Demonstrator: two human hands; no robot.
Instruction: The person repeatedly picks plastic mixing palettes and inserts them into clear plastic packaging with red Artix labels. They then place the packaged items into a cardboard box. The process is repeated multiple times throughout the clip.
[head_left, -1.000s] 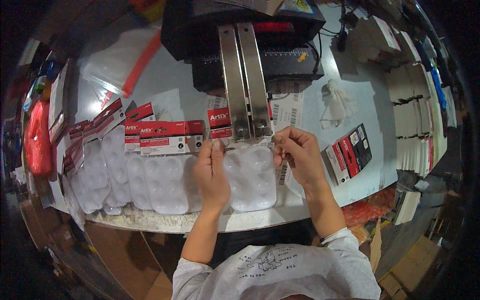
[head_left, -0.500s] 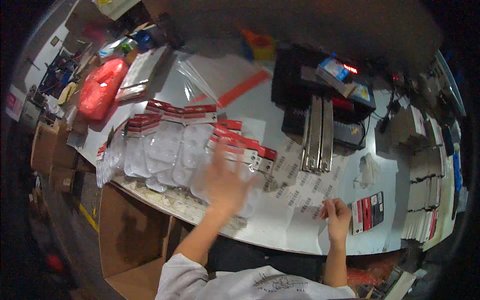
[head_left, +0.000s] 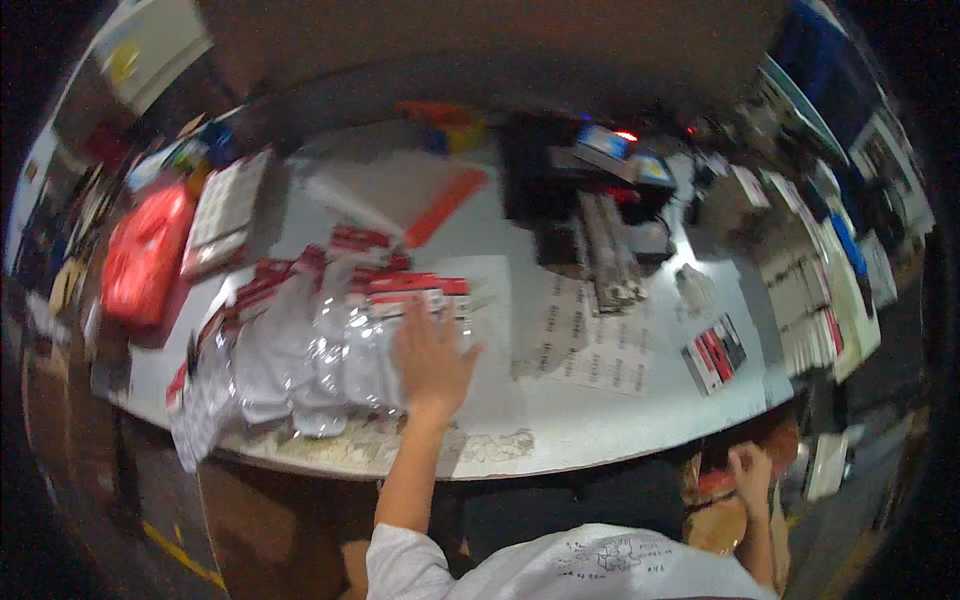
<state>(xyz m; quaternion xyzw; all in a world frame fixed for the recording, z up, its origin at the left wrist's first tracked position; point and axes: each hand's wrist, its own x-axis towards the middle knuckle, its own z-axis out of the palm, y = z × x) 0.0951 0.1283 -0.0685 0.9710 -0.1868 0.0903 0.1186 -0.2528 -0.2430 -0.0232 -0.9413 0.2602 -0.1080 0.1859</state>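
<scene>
My left hand (head_left: 432, 365) lies with fingers spread on the right end of a spread of clear plastic packs (head_left: 345, 360) with red-and-white header cards. Its fingertips touch the white part of the cards. My right hand (head_left: 748, 470) is beyond the table's front edge at the right, over an opening with red material (head_left: 715, 480). Its fingers are curled together, and whatever they may hold is too small and blurred to make out. A red, white and black card (head_left: 714, 354) lies on the table above it.
Barcode label sheets (head_left: 600, 340) lie mid-table, below metal rails (head_left: 608, 255) resting on a dark machine. A red plastic bundle (head_left: 148, 255) and a stack of white packs (head_left: 228, 210) stand left. Stacked cards (head_left: 800, 300) line the right. Crumpled clear plastic (head_left: 695, 288) lies near them.
My right hand has moved from above the table to beyond its front edge at the right. My left hand has settled flat on the packs, which have shifted left. The view has turned.
</scene>
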